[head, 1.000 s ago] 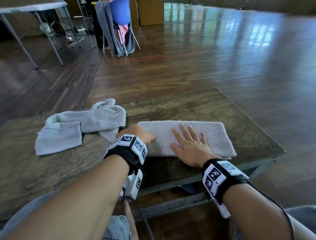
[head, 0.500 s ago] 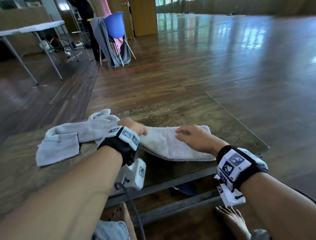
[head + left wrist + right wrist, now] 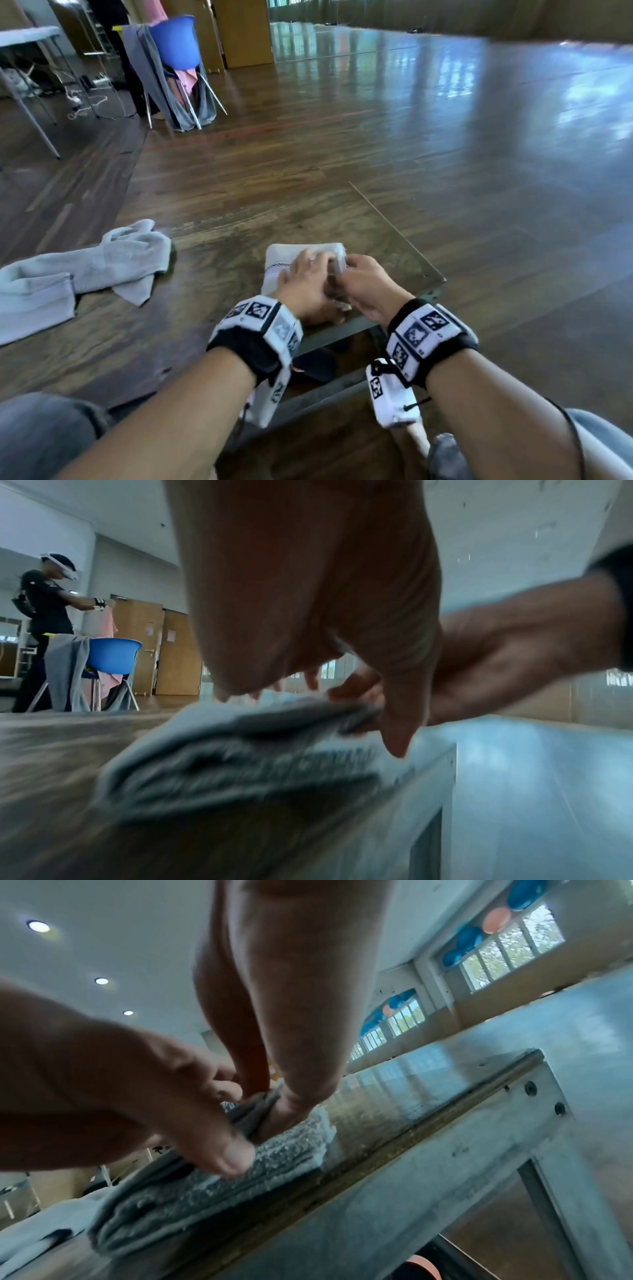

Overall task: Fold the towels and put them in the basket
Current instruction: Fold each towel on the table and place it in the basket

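A pale grey folded towel [image 3: 284, 260] lies near the front right corner of the wooden table [image 3: 239, 219]. Both hands meet at its right end. My left hand [image 3: 320, 265] lies over the towel, thumb [image 3: 236, 1158] on the top layer and fingers curled at the fold. My right hand [image 3: 346, 272] pinches the raised edge of the upper layers [image 3: 263, 1107] between thumb and fingers. In the left wrist view the towel [image 3: 240, 750] is blurred under the left hand [image 3: 308, 704]. A second, crumpled light blue towel [image 3: 85, 270] lies at the table's left. No basket is in view.
The table's right edge [image 3: 394, 233] and front edge run close to the hands. A blue chair [image 3: 174, 44] draped with clothes stands far back left, beside a folding table [image 3: 24, 37]. Another person [image 3: 44, 610] stands by that chair. Open wooden floor lies to the right.
The long towel has been doubled over: my left hand moved right across it to meet the right hand, and the towel is now about half as long. The head view swung left and up.
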Tool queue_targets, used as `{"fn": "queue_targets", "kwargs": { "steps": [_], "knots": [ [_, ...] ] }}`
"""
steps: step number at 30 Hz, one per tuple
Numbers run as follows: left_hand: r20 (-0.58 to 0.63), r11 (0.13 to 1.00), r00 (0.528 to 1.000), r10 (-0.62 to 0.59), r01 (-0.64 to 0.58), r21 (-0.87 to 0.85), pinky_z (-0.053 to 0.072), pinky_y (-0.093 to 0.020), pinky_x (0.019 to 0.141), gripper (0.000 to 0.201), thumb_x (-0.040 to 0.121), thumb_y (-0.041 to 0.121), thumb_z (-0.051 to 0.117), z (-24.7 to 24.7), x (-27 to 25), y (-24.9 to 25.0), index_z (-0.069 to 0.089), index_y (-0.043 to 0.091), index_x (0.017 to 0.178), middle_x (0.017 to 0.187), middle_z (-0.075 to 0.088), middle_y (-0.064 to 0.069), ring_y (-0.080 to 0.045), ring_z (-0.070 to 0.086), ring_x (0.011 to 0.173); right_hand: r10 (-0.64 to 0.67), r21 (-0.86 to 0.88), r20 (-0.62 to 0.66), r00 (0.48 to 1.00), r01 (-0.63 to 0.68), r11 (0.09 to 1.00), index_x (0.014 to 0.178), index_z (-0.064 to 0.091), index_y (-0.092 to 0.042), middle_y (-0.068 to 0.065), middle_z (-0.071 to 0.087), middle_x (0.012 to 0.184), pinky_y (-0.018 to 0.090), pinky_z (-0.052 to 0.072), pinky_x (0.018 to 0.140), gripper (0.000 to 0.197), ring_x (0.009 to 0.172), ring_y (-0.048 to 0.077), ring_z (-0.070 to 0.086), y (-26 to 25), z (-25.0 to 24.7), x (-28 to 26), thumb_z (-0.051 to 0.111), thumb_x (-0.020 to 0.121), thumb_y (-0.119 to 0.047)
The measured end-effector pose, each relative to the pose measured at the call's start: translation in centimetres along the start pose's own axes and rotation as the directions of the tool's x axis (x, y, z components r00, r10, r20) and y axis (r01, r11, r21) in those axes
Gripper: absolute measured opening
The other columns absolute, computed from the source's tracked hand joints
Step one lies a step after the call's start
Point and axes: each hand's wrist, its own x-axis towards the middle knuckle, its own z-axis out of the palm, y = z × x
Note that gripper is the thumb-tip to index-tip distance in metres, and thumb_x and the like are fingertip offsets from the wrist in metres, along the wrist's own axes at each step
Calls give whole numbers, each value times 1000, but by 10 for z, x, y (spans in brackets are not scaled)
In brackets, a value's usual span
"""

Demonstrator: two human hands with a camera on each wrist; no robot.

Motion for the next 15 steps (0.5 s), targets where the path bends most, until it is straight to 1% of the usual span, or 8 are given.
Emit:
{"fn": "queue_targets", "kwargs": {
  "steps": [2, 5, 8, 10, 12, 13, 14, 15],
  "knots": [
    [-63, 999, 997, 37, -37, 5, 14, -47, 121, 105, 69, 48, 79, 12, 1, -13, 14, 33, 151, 162, 5, 3, -20, 11, 151, -16, -39, -44, 999, 14, 999, 100, 66, 3, 26, 72, 104, 55, 57, 86, 15, 93, 33, 72, 0, -1, -3, 65, 86, 1],
    [-95, 995, 993, 75, -80, -56, 8, -46, 123, 92, 83, 48, 68, 19, 2, -24, 14, 32, 156, 167, 6, 2, -16, 7, 153, 2, -92, -90, 996, -11, 996, 109, 63, -2, 22, 71, 108, 55, 58, 88, 27, 100, 34, 71, 0, -4, 0, 57, 83, 4],
    [-48, 997, 996, 72, -74, -35, -2, -43, 124, 81, 92, 47, 58, 24, 1, -26, 11, 35, 158, 168, 2, 1, -16, -3, 154, 12, -180, -135, 991, -36, 983, 122, 55, -8, 7, 67, 110, 37, 57, 80, 37, 98, 23, 66, 0, -6, 3, 60, 85, -4],
    [-15, 998, 997, 69, -69, 2, -5, -43, 124, 77, 95, 49, 52, 25, 1, -24, 10, 36, 158, 168, -1, -1, -19, -7, 154, -23, -269, -219, 976, -37, 962, 125, 56, -12, 3, 61, 111, 33, 50, 80, 41, 99, 20, 59, -2, -9, 2, 61, 85, -12],
    [-3, 997, 998, 69, -69, 33, -5, -45, 123, 70, 98, 49, 46, 25, 2, -22, 11, 37, 157, 167, -2, -3, -22, -8, 154, -57, -318, -272, 961, -34, 948, 98, 67, -11, 1, 60, 89, 34, 50, 71, 19, 84, 21, 57, -2, -12, 1, 57, 83, -14],
    [-9, 997, 997, 72, -71, 40, -4, -46, 123, 66, 99, 48, 43, 25, 2, -21, 14, 37, 157, 167, 0, -5, -23, -7, 154, -45, -335, -272, 961, -51, 941, 82, 64, -13, 1, 57, 80, 32, 47, 64, 9, 76, 22, 54, -2, -13, 1, 54, 83, -14],
    [-21, 996, 997, 78, -77, 46, -3, -47, 123, 62, 100, 46, 41, 24, 3, -19, 17, 38, 157, 167, 2, -6, -25, -5, 154, -11, -342, -253, 967, -79, 936, 75, 58, -13, 2, 55, 77, 29, 45, 59, 11, 72, 22, 52, -1, -13, 1, 52, 84, -15],
    [-32, 995, 996, 89, -87, 52, -1, -49, 123, 60, 101, 46, 41, 24, 3, -18, 19, 38, 156, 167, 4, -7, -25, -3, 154, 19, -350, -230, 973, -101, 931, 75, 54, -12, 4, 55, 79, 28, 46, 61, 12, 71, 22, 51, -1, -12, 0, 50, 86, -15]
  ]
}}
